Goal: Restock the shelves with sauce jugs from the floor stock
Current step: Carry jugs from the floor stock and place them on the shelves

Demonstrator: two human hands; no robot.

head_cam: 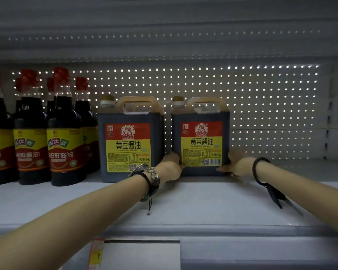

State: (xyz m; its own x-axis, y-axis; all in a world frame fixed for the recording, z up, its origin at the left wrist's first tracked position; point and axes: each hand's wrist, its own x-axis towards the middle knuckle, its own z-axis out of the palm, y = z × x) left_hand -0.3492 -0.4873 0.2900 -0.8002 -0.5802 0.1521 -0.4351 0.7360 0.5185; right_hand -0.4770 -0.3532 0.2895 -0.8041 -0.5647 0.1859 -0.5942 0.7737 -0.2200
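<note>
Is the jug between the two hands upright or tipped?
Upright: the jug has its cap and handle on top, its label is level, and its base seems to sit flat on the shelf.

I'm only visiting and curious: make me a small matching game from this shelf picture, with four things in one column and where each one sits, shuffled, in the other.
Things
1. right jug
2. left jug
3. red-capped bottles
4. yellow price tag

Places
A. on the front rail of the shelf
B. at the left end of the shelf
C. between the left hand and right hand
D. between the bottles and the other jug

Pairs: 1-C, 2-D, 3-B, 4-A
</note>
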